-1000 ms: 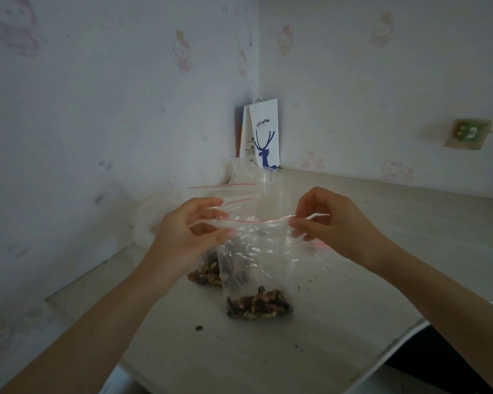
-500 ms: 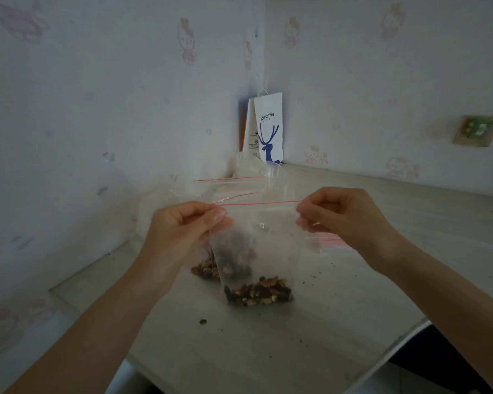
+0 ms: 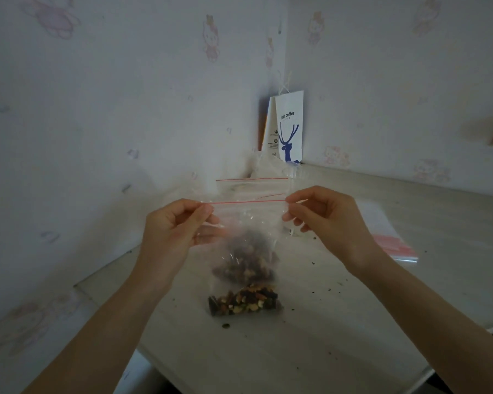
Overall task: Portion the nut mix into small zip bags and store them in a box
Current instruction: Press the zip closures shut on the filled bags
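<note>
Two hands hold a small zip bag of nut mix up over the table.

The left hand [image 3: 174, 231] pinches the left end of the zip bag [image 3: 246, 237] at its red-lined top edge, and the right hand [image 3: 325, 220] pinches the right end, so the strip runs taut between them. The nut mix [image 3: 244, 302] sits in the bag's bottom, just above the table [image 3: 353, 322]. Behind it lies a larger clear bag [image 3: 248, 261] with more nuts. A stack of empty bags [image 3: 387, 240] rests on the table to the right, and a paper coffee bag [image 3: 289, 126] stands in the wall corner. Crumbs dot the table.
</note>
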